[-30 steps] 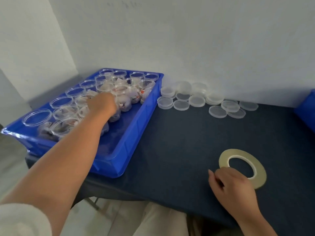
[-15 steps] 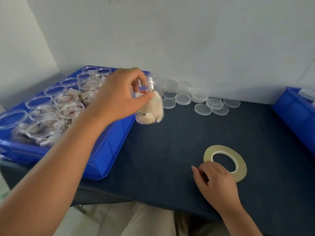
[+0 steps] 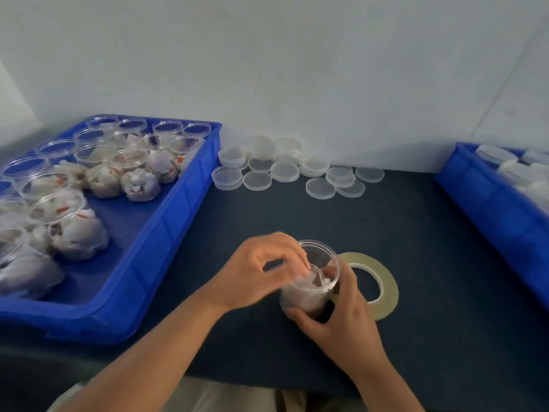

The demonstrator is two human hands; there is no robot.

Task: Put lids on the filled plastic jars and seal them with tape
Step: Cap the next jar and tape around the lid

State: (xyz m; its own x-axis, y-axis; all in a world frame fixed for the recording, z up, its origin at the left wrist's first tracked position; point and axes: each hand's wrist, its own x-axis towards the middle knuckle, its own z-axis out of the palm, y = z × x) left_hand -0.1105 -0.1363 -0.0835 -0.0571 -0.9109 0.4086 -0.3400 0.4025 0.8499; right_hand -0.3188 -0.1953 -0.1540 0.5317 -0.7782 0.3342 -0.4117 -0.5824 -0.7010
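A clear plastic jar (image 3: 309, 294) filled with white packets stands on the dark table (image 3: 430, 263), open and without a lid. My right hand (image 3: 341, 319) grips its body from the near right side. My left hand (image 3: 261, 272) holds it at the top, fingers curled over the rim and reaching into the mouth onto the white contents. The hand is blurred. A flat ring of pale tape (image 3: 384, 285) lies right behind the jar, partly hidden by it and my right hand. Several loose clear lids (image 3: 285, 171) lie by the wall.
A blue crate (image 3: 166, 239) on the left holds several open filled jars (image 3: 59, 206); its near right part is bare. A second blue crate (image 3: 490, 200) with lidded jars stands at the right edge. A white wall closes the back.
My left hand carried a jar from the left crate down to the table in front of the tape. My right hand left the tape and took hold of the jar's side.
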